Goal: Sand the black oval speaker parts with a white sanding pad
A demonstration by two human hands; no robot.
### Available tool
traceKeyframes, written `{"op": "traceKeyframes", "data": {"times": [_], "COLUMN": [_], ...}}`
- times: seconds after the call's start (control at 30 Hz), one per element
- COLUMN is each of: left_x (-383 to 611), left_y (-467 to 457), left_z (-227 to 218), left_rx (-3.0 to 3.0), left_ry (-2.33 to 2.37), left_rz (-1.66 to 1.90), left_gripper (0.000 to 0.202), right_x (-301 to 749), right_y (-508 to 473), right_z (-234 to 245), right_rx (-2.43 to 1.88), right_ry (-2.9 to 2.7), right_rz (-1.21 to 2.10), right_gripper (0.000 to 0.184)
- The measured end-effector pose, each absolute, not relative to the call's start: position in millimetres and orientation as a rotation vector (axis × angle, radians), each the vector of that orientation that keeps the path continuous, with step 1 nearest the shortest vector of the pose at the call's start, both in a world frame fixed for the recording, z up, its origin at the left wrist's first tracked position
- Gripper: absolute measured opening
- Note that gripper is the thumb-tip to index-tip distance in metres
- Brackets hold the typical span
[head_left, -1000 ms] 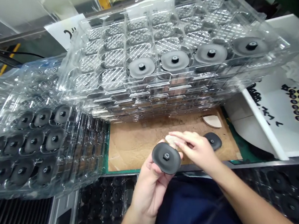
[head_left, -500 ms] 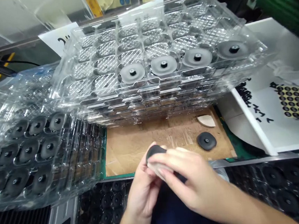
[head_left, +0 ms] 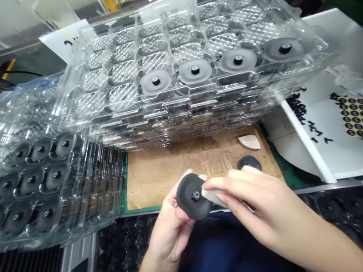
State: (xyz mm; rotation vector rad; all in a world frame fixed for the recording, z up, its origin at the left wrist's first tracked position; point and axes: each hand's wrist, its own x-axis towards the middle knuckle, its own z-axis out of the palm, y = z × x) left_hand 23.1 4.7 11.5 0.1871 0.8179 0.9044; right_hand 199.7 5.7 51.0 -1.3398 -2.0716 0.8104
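My left hand point(head_left: 173, 230) is closed on a black round disc point(head_left: 191, 196) with a small hub in its middle, held up over the near edge of a brown cardboard mat point(head_left: 159, 172). My right hand point(head_left: 260, 205) pinches a pale beige piece point(head_left: 212, 196) and presses it against the disc's right side. Another black disc point(head_left: 249, 162) lies on the mat just behind my right hand, partly hidden by it. A pale wedge-shaped piece point(head_left: 249, 142) lies further back on the mat.
A tall stack of clear blister trays point(head_left: 198, 109) stands behind the mat, its top tray holding several grey discs point(head_left: 195, 70). Trays of black discs point(head_left: 29, 183) sit at the left. A white board point(head_left: 337, 139) with a sheet of black dots point(head_left: 359, 116) is at the right.
My right hand has slid from over the disc to its right side, uncovering the disc's face and hub. The disc has been turned towards me again.
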Motion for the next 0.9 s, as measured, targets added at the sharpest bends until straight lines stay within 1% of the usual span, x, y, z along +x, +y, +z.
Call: {"op": "traceKeyframes", "data": {"times": [0.07, 0.1, 0.13, 0.2, 0.27, 0.37, 0.47, 0.53, 0.6, 0.7, 0.73, 0.8, 0.87, 0.9], "left_x": [24, 24, 23, 19, 13, 6, 4, 5, 7, 13, 15, 20, 22, 23], "left_y": [4, 3, 3, 1, 0, -3, -3, -1, 1, 3, 3, 2, 2, 1], "left_z": [11, 11, 11, 13, 14, 15, 14, 14, 14, 16, 16, 17, 16, 14], "left_rx": [0.189, 0.198, 0.21, 0.215, 0.184, 0.136, 0.13, 0.132, 0.139, 0.175, 0.199, 0.25, 0.312, 0.333], "left_ry": [0.78, 0.767, 0.759, 0.745, 0.743, 0.749, 0.74, 0.73, 0.723, 0.731, 0.744, 0.781, 0.826, 0.838], "left_rz": [0.892, 0.88, 0.866, 0.843, 0.834, 0.827, 0.823, 0.822, 0.81, 0.787, 0.788, 0.791, 0.789, 0.789], "left_gripper": [0.053, 0.051, 0.048, 0.047, 0.052, 0.059, 0.054, 0.052, 0.054, 0.059, 0.06, 0.054, 0.044, 0.043], "right_x": [196, 194, 192, 189, 190, 192, 191, 193, 197, 204, 205, 203, 198, 196], "right_y": [16, 23, 32, 47, 53, 40, 12, 1, 0, 12, 17, 24, 29, 31], "right_z": [52, 50, 46, 34, 12, -32, -75, -88, -80, -35, -15, 21, 44, 50], "right_rx": [-1.275, -1.175, -1.04, -0.855, -0.991, -1.416, -1.507, -1.533, -1.57, -1.594, -1.524, -1.158, -0.837, -0.776], "right_ry": [-2.156, -2.192, -2.209, -2.16, -2.025, -1.863, -1.858, -1.844, -1.788, -1.656, -1.651, -1.791, -2.015, -2.113], "right_rz": [0.584, 0.528, 0.534, 0.667, 0.798, 0.853, 0.918, 0.955, 0.95, 0.861, 0.822, 0.716, 0.664, 0.685], "right_gripper": [0.03, 0.032, 0.032, 0.031, 0.029, 0.03, 0.027, 0.022, 0.02, 0.02, 0.02, 0.023, 0.027, 0.029]}}
